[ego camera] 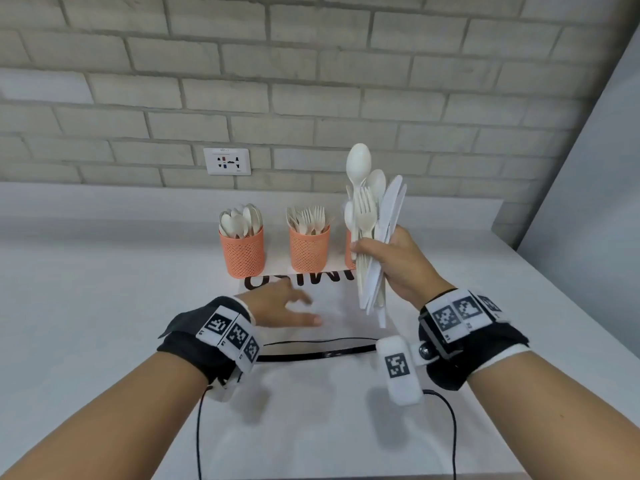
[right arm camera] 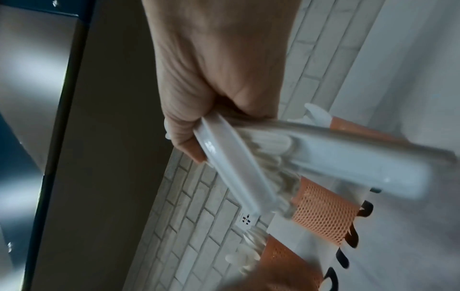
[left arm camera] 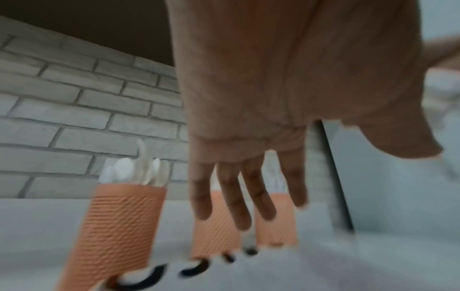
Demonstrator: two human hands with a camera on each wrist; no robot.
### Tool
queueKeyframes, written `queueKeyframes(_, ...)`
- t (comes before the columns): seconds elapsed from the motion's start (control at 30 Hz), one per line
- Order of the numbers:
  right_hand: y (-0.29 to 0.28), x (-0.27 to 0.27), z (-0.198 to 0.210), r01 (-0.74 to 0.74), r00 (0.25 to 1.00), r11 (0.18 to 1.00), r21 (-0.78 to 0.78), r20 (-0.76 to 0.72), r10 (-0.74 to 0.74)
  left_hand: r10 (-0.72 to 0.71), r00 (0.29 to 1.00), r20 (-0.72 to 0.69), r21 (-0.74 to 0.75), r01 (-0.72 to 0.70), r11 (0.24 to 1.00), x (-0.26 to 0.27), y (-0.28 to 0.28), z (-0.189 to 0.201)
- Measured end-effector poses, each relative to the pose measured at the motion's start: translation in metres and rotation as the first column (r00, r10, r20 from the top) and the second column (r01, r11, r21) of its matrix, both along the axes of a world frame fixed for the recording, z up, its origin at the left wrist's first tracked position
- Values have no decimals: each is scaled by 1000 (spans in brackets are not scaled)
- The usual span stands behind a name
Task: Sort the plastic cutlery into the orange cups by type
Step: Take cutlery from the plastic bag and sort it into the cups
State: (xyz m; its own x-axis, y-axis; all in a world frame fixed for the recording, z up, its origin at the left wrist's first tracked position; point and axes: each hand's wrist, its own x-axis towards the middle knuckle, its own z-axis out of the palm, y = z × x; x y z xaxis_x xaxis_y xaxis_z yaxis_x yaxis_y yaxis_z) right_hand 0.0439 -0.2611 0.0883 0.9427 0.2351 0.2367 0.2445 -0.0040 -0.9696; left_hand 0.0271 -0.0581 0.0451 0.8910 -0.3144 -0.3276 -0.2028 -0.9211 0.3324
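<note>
Your right hand is clenched round a mixed bundle of cutlery, held upright at two o'clock, in front of the third orange cup. Your left hand hovers flat, fingers relaxed, over the white sheet. At twelve o'clock the spoon cup and fork cup stand apart.

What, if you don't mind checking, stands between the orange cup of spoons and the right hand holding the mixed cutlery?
In the head view, the orange cup of forks stands between the cup of spoons and the right hand gripping the bundle.
</note>
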Motion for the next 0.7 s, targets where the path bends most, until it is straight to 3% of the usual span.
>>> queueKeyframes(0.07, 7, 2, -1, -29, 999, 999, 39, -19, 30, 22, 995, 98, -316, 10, 949, 1, -17, 18)
queueKeyframes(0.13, 16, 4, -4, -63, 997, 994, 86, -41, 67, 44, 994, 103, -580, 24, 814, 2, -34, 32)
queueKeyframes(0.23, 27, 8, -8, -85, 991, 984, 156, -94, 100, 72, 993, -88, -880, -112, 462, 9, -54, 37)
queueKeyframes(0.27, 29, 9, -9, -91, 988, 981, 174, -108, 111, 78, 983, -168, -924, -185, 334, 11, -59, 37)
queueKeyframes(0.3, 32, 11, -9, -92, 986, 977, 193, -118, 116, 95, 973, -212, -939, -229, 258, 15, -62, 34)
queueKeyframes(0.5, 33, 27, -10, -90, 979, 980, 176, -165, 120, 55, 979, -197, -956, -204, 210, 30, -66, 28)
queueKeyframes(0.7, 16, 49, -8, -159, 947, 969, 191, -247, 205, 36, 988, -149, -958, -153, 242, 49, -64, 19)
